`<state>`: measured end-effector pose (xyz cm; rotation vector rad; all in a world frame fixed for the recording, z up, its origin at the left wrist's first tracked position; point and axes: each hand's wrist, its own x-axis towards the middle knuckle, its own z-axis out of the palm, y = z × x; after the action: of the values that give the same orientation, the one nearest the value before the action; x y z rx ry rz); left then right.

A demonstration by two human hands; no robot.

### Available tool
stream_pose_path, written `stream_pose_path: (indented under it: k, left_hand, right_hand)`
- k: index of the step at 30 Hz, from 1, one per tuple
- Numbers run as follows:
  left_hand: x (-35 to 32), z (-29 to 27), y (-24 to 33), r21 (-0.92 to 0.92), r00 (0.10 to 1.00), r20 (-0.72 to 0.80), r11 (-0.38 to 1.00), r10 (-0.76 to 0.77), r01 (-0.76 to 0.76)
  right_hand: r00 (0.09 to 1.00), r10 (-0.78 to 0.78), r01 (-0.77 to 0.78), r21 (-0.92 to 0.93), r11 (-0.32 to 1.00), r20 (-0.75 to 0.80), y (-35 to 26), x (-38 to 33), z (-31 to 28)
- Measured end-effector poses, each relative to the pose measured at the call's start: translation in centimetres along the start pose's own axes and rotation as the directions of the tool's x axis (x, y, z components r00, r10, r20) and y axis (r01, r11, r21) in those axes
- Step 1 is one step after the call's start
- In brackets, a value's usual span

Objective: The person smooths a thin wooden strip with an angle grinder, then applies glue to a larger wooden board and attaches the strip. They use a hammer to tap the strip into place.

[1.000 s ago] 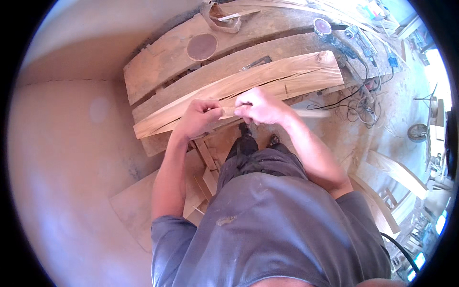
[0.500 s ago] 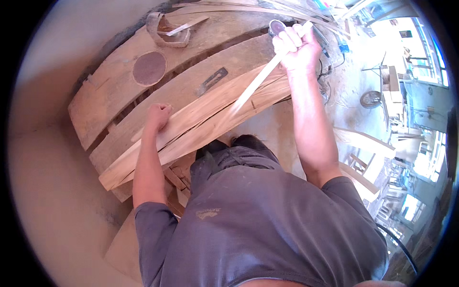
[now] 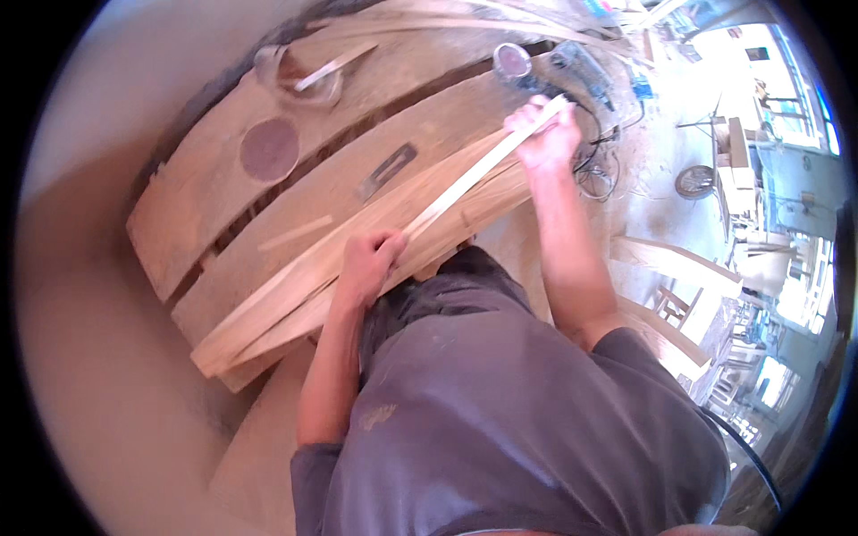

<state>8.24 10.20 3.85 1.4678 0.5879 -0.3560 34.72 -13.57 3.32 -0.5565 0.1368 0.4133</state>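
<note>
A thin pale wooden strip (image 3: 474,174) runs slantwise between my two hands, above long planed boards (image 3: 295,295) on the bench. My right hand (image 3: 547,143) is closed round its far end. At the near end my left hand (image 3: 371,261) is closed on the strip, its fingers curled by the boards' front edge. Just beyond my right hand lies a corded power sander (image 3: 585,76) with a round pad (image 3: 512,61) beside it. A flat dark metal tool with a slot (image 3: 389,171) rests on the bench behind the boards.
The wooden bench (image 3: 201,201) has a long gap between its planks. On it are a brown sanding disc (image 3: 270,150), a short loose sliver (image 3: 295,232) and a shallow container (image 3: 326,87) with a stick. Long strips (image 3: 447,25) lie at the back; curved timber (image 3: 677,264) stands at right.
My left hand has moved right and come onto the strip's near end. My right hand has come slightly nearer with the strip, away from the sander.
</note>
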Motion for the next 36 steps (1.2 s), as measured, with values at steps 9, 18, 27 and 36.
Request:
stream_pose_path:
  k: [9, 18, 27, 36]
  left_hand:
    - [-2.9, 4.4, -3.2, -0.269, 0.952, -0.257, 0.959, -0.165, 0.094]
    - [-7.5, 8.7, -0.7, -0.344, 0.731, -0.606, 0.932, -0.313, 0.115]
    - [-7.9, 9.1, -4.2, -0.365, 0.696, -0.675, 0.931, -0.245, -0.027]
    - [-7.0, 2.0, -5.6, -0.444, 0.606, -0.69, 0.892, -0.397, 0.078]
  right_hand:
    - [0.806, -0.503, -0.214, -0.946, 0.244, -0.312, -11.1, 6.6, -14.1]
    - [0.986, -0.138, 0.092, -0.996, 0.021, 0.088, -5.2, 13.1, -13.7]
    - [0.864, 0.453, 0.247, -0.969, -0.002, 0.219, 9.7, 12.2, 0.2]
    - [0.917, 0.248, 0.373, -0.891, -0.26, 0.311, 17.0, 19.6, 0.2]
